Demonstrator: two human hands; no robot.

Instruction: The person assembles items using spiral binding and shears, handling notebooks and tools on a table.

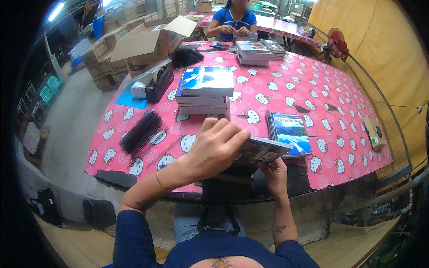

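Note:
Above the table's near edge I hold a notebook (pixel 263 151) tilted, with its narrow edge toward me. My left hand (pixel 218 145) curls its fingers over the left end; the fingertips are partly hidden. From beneath, my right hand (pixel 273 172) pinches the lower right side. Just right of it lies a stack of notebooks with blue scenic covers (pixel 290 134), with dark coils along the left edge. Beyond my left hand stands a taller pile of unbound-looking books (pixel 206 82). A bundle of black binding coils (pixel 140 131) lies left of my left forearm.
A pink patterned cloth (pixel 330 134) covers the table. At the far left stand an open carton (pixel 147 44) and a black tape dispenser (pixel 159 85). More books (pixel 254 52) lie at the far side, before a seated person (pixel 234 24). A small box (pixel 374 133) sits right.

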